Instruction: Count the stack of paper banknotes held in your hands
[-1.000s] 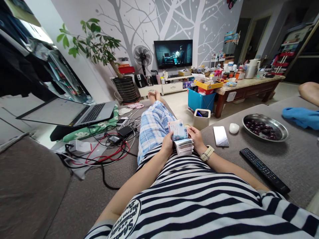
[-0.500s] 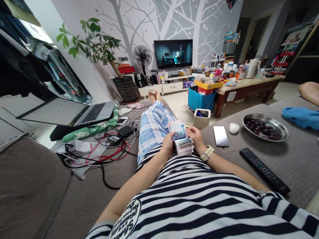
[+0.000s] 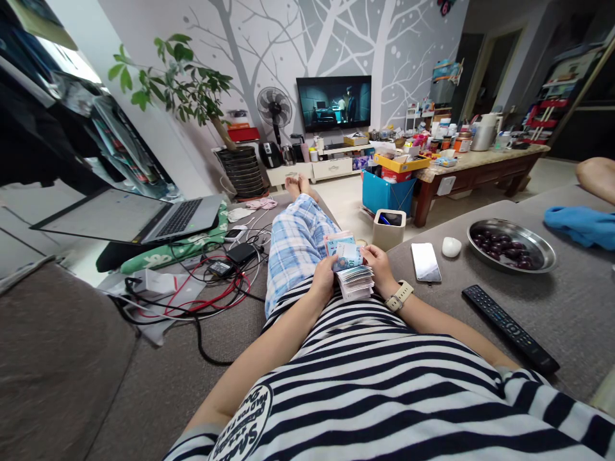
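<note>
I lie on a grey sofa (image 3: 144,397) in a striped shirt and plaid trousers, holding a thick stack of banknotes (image 3: 354,282) over my lap. My left hand (image 3: 323,282) grips the stack from the left, its thumb on the notes. My right hand (image 3: 382,269), with a watch on its wrist, pinches a blue note (image 3: 346,256) that is bent down over the top of the stack. Several notes stand fanned up behind it.
On the sofa to my right lie a phone (image 3: 425,262), a white mouse (image 3: 451,246), a metal bowl of dark fruit (image 3: 512,245), a remote (image 3: 510,328) and a blue cloth (image 3: 581,225). A laptop (image 3: 139,218) and tangled cables (image 3: 202,288) lie left. A small bin (image 3: 389,228) stands ahead.
The blue top note has been folded down and forward by my right fingers; it stood more upright before. The stack and both arms have stayed in place.
</note>
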Motion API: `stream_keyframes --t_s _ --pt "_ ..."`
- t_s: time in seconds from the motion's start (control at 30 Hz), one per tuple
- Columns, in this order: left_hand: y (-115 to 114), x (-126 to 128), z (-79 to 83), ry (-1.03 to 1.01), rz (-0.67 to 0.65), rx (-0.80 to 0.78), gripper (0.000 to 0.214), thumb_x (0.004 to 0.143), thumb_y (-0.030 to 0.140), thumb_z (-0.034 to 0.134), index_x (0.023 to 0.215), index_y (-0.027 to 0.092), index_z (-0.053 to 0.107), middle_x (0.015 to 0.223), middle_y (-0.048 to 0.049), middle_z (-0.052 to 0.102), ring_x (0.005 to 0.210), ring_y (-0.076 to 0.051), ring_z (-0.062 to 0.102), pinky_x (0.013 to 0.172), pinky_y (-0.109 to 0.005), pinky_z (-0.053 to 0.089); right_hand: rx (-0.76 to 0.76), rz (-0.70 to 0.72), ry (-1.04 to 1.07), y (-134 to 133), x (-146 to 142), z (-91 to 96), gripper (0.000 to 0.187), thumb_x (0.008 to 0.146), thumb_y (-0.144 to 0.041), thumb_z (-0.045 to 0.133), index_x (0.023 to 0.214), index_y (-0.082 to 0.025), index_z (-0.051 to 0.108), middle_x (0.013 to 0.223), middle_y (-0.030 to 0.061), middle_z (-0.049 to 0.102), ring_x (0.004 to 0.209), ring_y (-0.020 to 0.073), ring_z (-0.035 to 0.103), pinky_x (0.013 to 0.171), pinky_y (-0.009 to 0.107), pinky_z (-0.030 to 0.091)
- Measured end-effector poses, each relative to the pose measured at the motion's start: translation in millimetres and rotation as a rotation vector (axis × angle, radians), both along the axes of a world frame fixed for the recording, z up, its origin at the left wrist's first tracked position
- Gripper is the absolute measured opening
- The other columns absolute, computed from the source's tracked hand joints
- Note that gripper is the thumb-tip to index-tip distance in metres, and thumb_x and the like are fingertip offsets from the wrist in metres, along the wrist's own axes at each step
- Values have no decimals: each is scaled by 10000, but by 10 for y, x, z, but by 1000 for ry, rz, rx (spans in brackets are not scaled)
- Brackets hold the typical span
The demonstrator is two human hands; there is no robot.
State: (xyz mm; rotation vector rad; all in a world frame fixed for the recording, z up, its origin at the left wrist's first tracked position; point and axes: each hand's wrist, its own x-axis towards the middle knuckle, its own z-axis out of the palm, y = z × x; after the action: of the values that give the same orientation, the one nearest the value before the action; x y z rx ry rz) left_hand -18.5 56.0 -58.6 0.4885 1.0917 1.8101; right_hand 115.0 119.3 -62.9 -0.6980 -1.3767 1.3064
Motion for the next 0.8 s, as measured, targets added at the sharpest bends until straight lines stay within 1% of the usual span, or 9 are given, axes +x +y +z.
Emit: stream_keyframes --t_s 0.07,0.17,0.33,0.47,0.6,0.7,0.8 --pt "15 0 -1 -3 1 -9 142 734 282 773 782 161 716 754 -56 774 859 -261 757 887 -381 588 3 -2 13 -9 4 13 483 738 -663 734 615 -237 544 571 -34 515 576 146 435 592 304 383" --pt "42 7 4 -54 16 -25 141 783 295 722 817 158 721 762 -63 779 902 -266 768 900 -387 600 12 5 25 -30 9 34 482 738 -667 725 622 -242 530 584 -36 498 580 146 423 592 306 378" --pt "61 -1 -9 -65 34 -22 137 774 280 750 851 172 718 810 -49 792 926 -248 775 920 -369 603 12 48 22 -52 17 60 484 741 -682 724 648 -242 544 588 -39 482 578 147 421 583 304 378" --pt "50 -9 -22 -53 4 -2 128 778 281 751 842 174 721 803 -55 790 956 -265 775 923 -371 603 1 55 31 -60 15 67 486 726 -687 739 654 -240 560 567 -45 467 560 143 407 570 301 369" --pt "44 -8 -27 -37 -16 11 122 793 265 715 847 157 733 820 -76 795 956 -262 774 919 -362 605 18 53 40 -68 23 73 486 736 -680 745 650 -238 562 573 -38 488 571 146 421 573 301 383" --pt "55 -11 -41 -24 -6 10 129 787 273 716 843 157 732 813 -75 795 940 -266 775 906 -376 612 21 63 46 -67 29 70 475 750 -666 747 657 -237 567 580 -34 505 577 149 440 579 302 401" --pt "78 -18 -62 -25 -3 9 134 778 285 728 838 165 730 807 -65 795 955 -275 775 919 -391 610 5 68 52 -53 21 49 472 751 -675 743 675 -239 576 570 -37 500 552 145 431 557 302 387"
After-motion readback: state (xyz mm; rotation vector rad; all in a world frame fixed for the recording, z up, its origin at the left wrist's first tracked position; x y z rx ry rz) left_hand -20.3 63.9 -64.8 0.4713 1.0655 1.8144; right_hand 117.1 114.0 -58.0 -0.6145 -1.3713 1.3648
